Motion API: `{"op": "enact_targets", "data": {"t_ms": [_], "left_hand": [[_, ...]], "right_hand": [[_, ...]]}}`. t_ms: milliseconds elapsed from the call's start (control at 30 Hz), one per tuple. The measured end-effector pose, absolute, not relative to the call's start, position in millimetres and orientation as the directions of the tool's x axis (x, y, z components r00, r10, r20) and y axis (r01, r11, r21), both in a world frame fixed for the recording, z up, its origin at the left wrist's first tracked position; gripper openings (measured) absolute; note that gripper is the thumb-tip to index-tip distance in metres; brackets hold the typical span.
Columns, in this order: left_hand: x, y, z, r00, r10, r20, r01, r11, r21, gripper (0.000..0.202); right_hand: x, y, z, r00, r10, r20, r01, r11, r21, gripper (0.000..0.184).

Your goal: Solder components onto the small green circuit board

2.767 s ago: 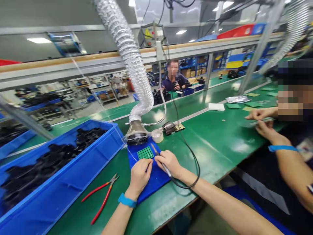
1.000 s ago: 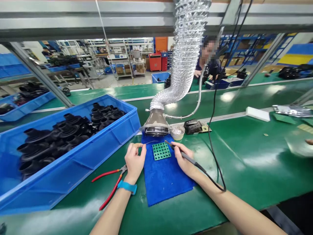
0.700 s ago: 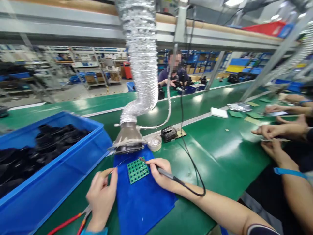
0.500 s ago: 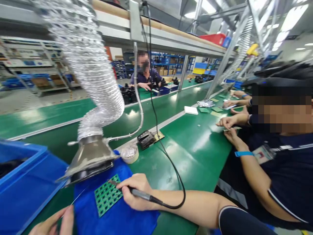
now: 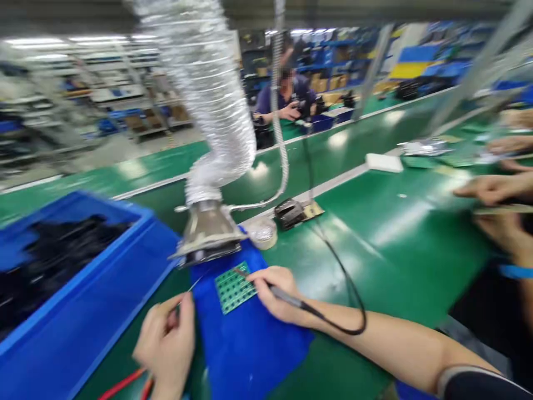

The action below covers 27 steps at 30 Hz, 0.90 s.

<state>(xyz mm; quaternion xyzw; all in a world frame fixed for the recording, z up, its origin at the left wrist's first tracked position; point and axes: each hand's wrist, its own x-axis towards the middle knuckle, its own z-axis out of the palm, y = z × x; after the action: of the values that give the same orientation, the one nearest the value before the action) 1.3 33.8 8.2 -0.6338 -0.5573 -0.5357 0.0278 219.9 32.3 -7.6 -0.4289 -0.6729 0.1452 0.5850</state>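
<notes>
A soldering iron (image 5: 287, 296) is gripped like a pen in my right hand (image 5: 277, 280). Its tip lies over the upper right part of a green circuit board (image 5: 234, 290) with rows of dark spots; whether it touches is too blurred to tell. The board rests on a blue cloth (image 5: 254, 355). Left of the board, my left hand (image 5: 169, 339) pinches a thin strand of solder wire (image 5: 195, 283), its free end pointing up and right. Red handles of a tool (image 5: 122, 383) lie partly under my left wrist.
A blue bin (image 5: 112, 278) with dark items stands at the left. The fume hood (image 5: 208, 230) hangs just behind the board. Beyond the cloth are a tape roll (image 5: 263, 233) and a dark iron stand (image 5: 289, 213). A co-worker's hands (image 5: 499, 191) are at the right.
The view has swung left and down, bringing more of the bin, my left hand and the red handles into sight. Both hands keep their holds, and the iron stays over the board's upper right.
</notes>
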Motion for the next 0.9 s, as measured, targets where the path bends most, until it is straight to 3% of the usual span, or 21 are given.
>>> {"op": "enact_targets", "data": {"t_ms": [333,900], "left_hand": [[4,27,0,-0.1,0.65,0.753,0.765,-0.434,0.476,0.009],[7,29,-8,-0.072,0.688,0.722,0.766,-0.426,0.482,0.014]], "right_hand": [[223,34,-8,0.077,0.918,0.388,0.351,0.339,-0.873,0.031],[217,36,-9,0.014,0.929,0.369,0.386,0.336,-0.859,0.033]]}}
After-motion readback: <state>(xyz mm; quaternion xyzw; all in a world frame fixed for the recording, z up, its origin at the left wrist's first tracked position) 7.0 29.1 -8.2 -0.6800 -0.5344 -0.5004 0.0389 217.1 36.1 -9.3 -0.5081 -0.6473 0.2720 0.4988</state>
